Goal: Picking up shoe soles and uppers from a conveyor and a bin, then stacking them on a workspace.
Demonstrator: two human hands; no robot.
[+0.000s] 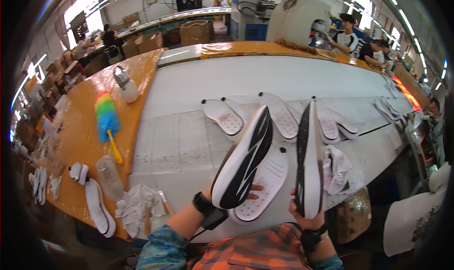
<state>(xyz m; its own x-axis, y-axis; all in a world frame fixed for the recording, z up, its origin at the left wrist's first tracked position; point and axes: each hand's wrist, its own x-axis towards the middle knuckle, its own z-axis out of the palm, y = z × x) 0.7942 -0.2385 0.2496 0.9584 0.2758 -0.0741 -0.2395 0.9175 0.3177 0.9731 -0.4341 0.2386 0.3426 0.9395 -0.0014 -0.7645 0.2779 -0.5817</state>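
My left hand [255, 189] is closed around a shoe sole [243, 159], its black-and-white patterned bottom facing me; most of the hand is hidden behind it. Upright in my right hand [307, 217] is a second shoe sole [309, 161], turned so that its white sidewall and black strip show. Just below my left fingers, a white sole [267, 187] lies on the table with its dimpled inside up. Farther back, several more white soles [227, 119] rest in a row, small black pieces at their tips.
A white cloth [336, 168] lies right of my right hand. To the left are a rag [138, 206], a brush [164, 201], a clear plastic bottle [109, 175], a rainbow duster [107, 116], a lidded jar [125, 85] and a loose sole [98, 208]. A pale conveyor belt [265, 74] runs behind.
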